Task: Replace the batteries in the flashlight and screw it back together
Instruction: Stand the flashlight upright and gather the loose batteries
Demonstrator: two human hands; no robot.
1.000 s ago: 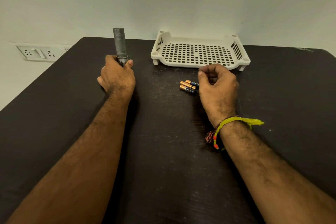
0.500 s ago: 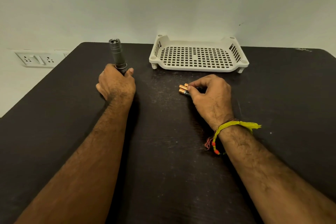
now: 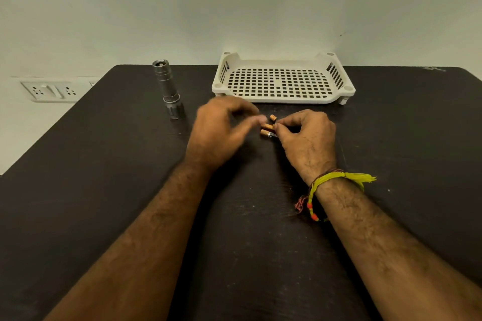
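A silver flashlight (image 3: 168,88) stands upright by itself on the dark table (image 3: 104,164), head end down and open end up, at the back left. Three copper-tipped batteries (image 3: 267,130) lie side by side at the table's middle. My right hand (image 3: 305,138) pinches them from the right, and its fingers cover most of their length. My left hand (image 3: 221,130) is blurred just left of the batteries, fingers loosely curled, with its fingertips close to the copper ends and nothing held.
A white perforated plastic tray (image 3: 281,81) sits at the back of the table against the wall. A wall socket plate (image 3: 52,90) is at the far left, beyond the table's edge.
My left hand let go of the flashlight, which now stands alone, and moved right to the batteries. My right hand has stayed on the batteries.
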